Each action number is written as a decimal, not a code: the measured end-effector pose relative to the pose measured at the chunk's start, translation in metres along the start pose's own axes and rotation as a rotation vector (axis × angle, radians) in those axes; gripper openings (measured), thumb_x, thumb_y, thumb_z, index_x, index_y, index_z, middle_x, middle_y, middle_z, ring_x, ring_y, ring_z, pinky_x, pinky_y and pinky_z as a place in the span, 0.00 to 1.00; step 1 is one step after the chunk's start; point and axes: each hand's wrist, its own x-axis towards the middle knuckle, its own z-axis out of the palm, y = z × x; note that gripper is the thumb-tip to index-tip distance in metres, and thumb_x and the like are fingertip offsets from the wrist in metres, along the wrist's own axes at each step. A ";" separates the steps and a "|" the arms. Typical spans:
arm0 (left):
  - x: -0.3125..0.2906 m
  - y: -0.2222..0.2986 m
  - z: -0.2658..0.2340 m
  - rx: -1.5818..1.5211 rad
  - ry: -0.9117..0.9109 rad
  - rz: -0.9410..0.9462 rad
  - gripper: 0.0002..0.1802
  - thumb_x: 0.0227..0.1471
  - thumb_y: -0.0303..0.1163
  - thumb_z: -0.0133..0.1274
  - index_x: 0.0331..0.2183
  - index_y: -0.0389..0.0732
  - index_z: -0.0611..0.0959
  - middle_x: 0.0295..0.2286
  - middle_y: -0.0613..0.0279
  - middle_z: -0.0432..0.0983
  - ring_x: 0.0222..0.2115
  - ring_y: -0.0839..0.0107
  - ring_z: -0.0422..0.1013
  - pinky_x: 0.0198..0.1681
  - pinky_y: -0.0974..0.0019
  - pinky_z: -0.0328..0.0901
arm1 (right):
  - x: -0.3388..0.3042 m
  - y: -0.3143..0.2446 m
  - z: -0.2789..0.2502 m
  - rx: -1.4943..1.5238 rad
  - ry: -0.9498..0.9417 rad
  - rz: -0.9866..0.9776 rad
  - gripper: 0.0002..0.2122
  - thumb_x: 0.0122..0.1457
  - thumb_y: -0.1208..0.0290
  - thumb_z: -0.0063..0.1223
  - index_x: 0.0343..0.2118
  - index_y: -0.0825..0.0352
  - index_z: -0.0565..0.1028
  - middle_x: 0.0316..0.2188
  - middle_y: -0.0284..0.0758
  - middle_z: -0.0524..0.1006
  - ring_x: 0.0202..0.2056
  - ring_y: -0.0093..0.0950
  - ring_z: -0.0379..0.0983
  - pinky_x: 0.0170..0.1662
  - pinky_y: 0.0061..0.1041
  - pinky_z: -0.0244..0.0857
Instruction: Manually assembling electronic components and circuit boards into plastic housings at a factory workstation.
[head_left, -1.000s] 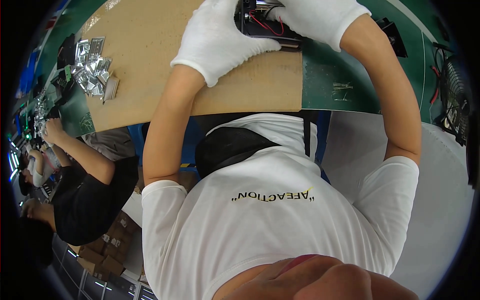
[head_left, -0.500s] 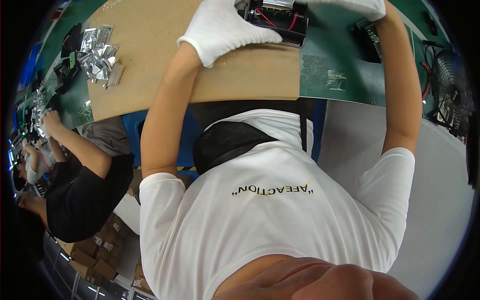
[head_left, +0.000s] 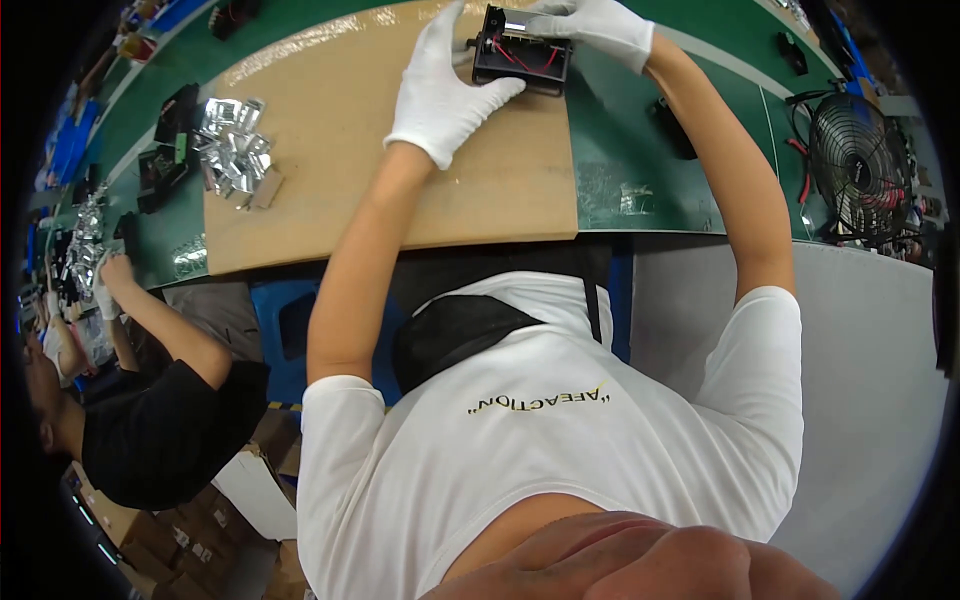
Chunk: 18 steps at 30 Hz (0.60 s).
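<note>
A black plastic housing point(head_left: 515, 62) with red wires inside sits over the far right part of a cardboard sheet point(head_left: 330, 170). My left hand point(head_left: 440, 105), in a white glove, grips its left side, the thumb along the near edge and the fingers farther back. At its far side lies a shiny silver part point(head_left: 516, 22). My right hand point(head_left: 600, 30), also gloved in white, has its fingers closed at that silver part and the housing's far right corner. Its fingertips partly hide what they touch.
Silver foil-like pieces point(head_left: 235, 150) lie heaped on the cardboard's left, beside black housings point(head_left: 165, 165). Another black part point(head_left: 675, 128) lies under my right forearm. A black fan point(head_left: 858, 165) stands at the right of the green table point(head_left: 690, 195). A co-worker point(head_left: 170, 420) sits to the left.
The whole view has shifted, so the table sits lower in it. My right hand has come closer over the housing's far right corner. My left hand keeps its hold.
</note>
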 end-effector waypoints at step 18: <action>-0.010 0.057 -0.025 -0.904 -0.088 0.168 0.28 0.51 0.13 0.60 0.54 0.37 0.79 0.43 0.56 0.79 0.34 0.73 0.74 0.41 0.75 0.71 | -0.015 -0.088 -0.039 -1.155 0.622 0.206 0.14 0.55 0.65 0.54 0.40 0.66 0.84 0.40 0.43 0.85 0.41 0.48 0.80 0.48 0.41 0.74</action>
